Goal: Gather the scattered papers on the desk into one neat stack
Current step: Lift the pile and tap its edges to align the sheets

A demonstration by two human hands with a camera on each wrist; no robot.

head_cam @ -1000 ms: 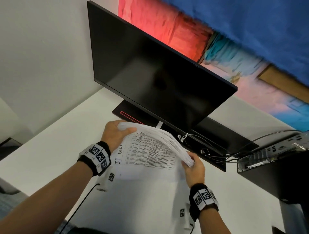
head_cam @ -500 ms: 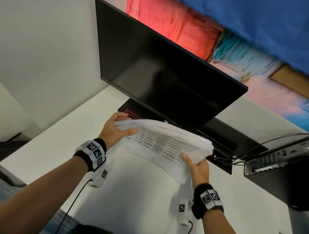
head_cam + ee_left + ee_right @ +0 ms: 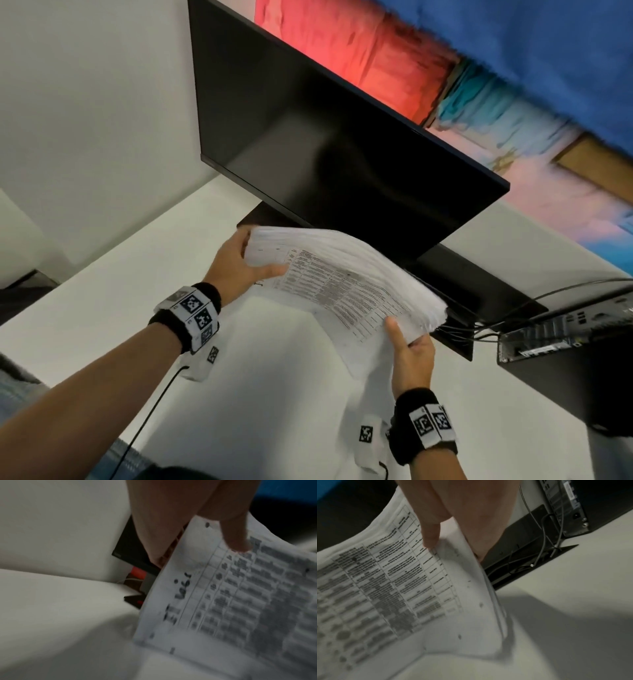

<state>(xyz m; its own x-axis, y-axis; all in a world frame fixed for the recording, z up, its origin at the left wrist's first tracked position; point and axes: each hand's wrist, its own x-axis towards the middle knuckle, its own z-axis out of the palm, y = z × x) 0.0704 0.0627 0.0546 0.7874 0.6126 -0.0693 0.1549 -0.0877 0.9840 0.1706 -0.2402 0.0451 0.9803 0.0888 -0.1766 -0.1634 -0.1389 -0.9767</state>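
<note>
We hold the stack of papers (image 3: 346,291) in both hands, lifted off the white worktop (image 3: 102,294) in front of the monitor (image 3: 329,164).

The stack looks thick but limp: it bows between our grips and its far edges fan out, so we judge that loose sheets could slide. Our left hand (image 3: 236,270) pinches one short edge, thumb on the printed top sheet; our right hand (image 3: 409,356) clamps the opposite corner. Holding both ends suits squaring it. Close behind stand the monitor base (image 3: 479,274), loose cables (image 3: 479,330) and a computer case (image 3: 575,356), which could snag the far edge.
</note>
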